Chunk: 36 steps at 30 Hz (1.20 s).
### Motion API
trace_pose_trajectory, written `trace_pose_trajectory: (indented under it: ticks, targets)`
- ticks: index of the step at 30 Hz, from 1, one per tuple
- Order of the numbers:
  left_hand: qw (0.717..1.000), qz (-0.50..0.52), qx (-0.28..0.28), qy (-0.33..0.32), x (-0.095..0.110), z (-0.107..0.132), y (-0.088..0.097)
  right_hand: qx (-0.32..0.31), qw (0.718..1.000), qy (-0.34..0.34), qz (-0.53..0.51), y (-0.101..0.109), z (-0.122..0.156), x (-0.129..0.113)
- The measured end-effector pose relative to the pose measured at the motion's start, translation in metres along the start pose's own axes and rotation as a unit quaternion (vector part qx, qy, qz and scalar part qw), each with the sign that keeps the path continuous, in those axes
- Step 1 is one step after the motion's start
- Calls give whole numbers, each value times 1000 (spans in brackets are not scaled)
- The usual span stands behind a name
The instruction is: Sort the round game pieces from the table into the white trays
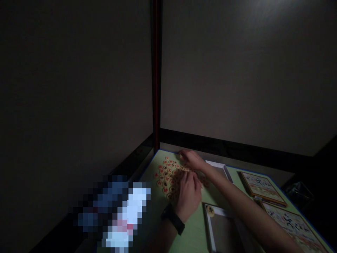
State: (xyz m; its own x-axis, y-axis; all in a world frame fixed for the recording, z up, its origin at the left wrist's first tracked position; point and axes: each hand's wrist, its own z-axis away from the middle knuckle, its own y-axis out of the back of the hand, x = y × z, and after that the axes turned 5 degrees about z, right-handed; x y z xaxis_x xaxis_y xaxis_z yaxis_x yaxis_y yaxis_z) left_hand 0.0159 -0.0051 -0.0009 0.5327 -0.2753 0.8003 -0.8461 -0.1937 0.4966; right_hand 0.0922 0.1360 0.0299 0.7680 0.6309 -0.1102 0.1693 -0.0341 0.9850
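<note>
In the head view, your left hand (188, 192) is arching over round game pieces (172, 182) spread across the far left of the green table (193, 228), and your right hand (192, 160) is curling at their far edge; whether either is gripping one, I cannot tell. An open box (211, 232) is lying nearer, to the right

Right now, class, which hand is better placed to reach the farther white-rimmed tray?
Probably the right hand: it is nearer the farther tray, while the left hand is over the game pieces, with the right forearm between it and that tray.
</note>
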Motion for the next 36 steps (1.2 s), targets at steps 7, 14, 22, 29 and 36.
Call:
trace_pose_trajectory:
  ticks: [7,14,22,29,36]
  targets:
    - [825,534,-9,182,-13,-15,-10,125,988,70,-65,18,95,-7]
    - [765,609,-104,181,-10,0,-14,139,990,22,-29,13,149,-10]
    - [778,583,-157,176,-10,7,-8,43,993,-97,47,22,211,-15]
    - [852,488,-126,138,-17,4,-11,-13,995,-54,85,-5,218,-26]
    - [944,304,-124,36,-18,1,-14,-11,996,-87,19,-10,220,-28]
